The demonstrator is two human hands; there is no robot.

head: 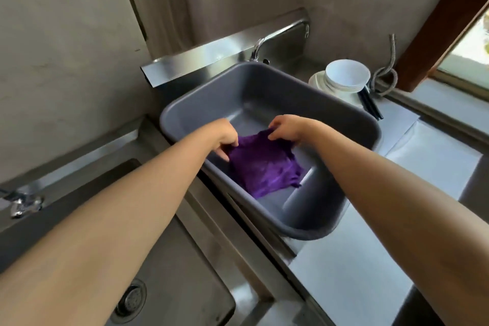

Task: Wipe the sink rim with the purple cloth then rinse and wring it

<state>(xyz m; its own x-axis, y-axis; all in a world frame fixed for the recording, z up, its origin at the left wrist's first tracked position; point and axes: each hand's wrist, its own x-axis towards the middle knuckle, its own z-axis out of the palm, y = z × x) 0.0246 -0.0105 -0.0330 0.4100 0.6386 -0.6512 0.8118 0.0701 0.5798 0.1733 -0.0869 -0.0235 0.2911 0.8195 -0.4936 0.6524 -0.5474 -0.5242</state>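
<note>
Both hands reach into a grey tub (264, 87) set in the steel desk (344, 259). The left hand (225, 137) pinches the left top corner of the purple cloth (264, 167), its fingers (221, 152) closed on the fabric. The right hand (284, 131) pinches the far top edge, fingers (272, 136) closed on it too. The cloth hangs spread from the two grips, below and nearer than the fingers, its lower edge close to the tub's near wall. A tap (280, 34) stands beyond the tub. White bowls (344, 78) are stacked to the far right. A sink (172, 286) lies near left.
</note>
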